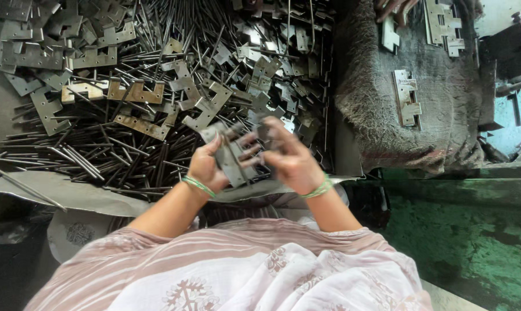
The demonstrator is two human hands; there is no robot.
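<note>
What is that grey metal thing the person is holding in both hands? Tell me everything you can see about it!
The flat grey metal hinge piece looks like dull, unpainted steel, with a notched edge like the loose plates in the heap behind it. It is held up, tilted, above the pile of thin dark metal rods. The left hand grips its lower side, and the right hand pinches it from the other side. Fingers hide part of it, so its full shape is unclear.

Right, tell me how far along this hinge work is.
Done: a few assembled hinges lie on the coarse cloth to the right. In hand: the left hand and right hand together hold a grey hinge leaf, with what looks like a thin pin against it. Left: a large heap of loose leaves and thin metal pins ahead, so most remains.
</note>
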